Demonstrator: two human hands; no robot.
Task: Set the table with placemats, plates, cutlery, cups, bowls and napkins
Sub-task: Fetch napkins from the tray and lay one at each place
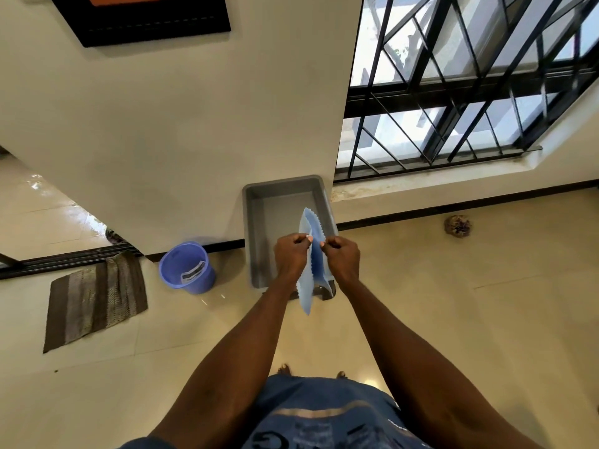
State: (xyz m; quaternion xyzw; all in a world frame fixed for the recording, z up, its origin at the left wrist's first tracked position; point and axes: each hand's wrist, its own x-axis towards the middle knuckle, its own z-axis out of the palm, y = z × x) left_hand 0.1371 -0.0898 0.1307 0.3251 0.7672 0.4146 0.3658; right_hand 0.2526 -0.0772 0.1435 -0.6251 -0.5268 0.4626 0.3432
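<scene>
A light blue napkin (312,254) with zigzag edges hangs upright between my two hands, above a grey plastic bin (259,228) that stands on the floor by the wall. My left hand (291,251) pinches the napkin's left edge with curled fingers. My right hand (342,254) pinches its right edge the same way. The napkin's lower corner droops below the bin's near rim. The part of the bin that I can see holds nothing.
A blue bucket (188,267) stands on the tiled floor left of the bin. A brown striped mat (94,299) lies further left. A crumpled brown lump (457,225) sits by the wall under the barred window (453,92). No table is in view.
</scene>
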